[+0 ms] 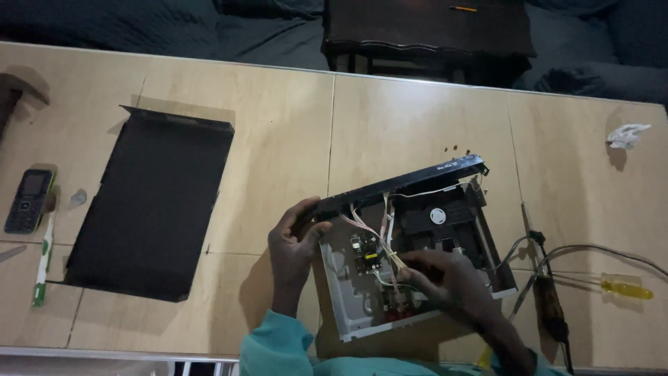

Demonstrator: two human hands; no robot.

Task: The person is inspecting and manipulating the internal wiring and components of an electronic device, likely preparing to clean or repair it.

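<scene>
Opened disc-player chassis point(417, 257) lying near the desk's point(278, 139) front edge, tilted, lid off. Inside: a small green circuit board point(365, 254) at left, a black disc drive point(438, 219) at right, pale ribbon and wire leads point(379, 237) crossing between. Left hand point(296, 240) clamped on the chassis's left front corner; right hand point(452, 278) resting inside over the wiring, fingers curled, grip unclear. Black cover panel point(149, 209) flat, well apart to the left. Yellow-handled screwdriver point(626, 287) to the right.
</scene>
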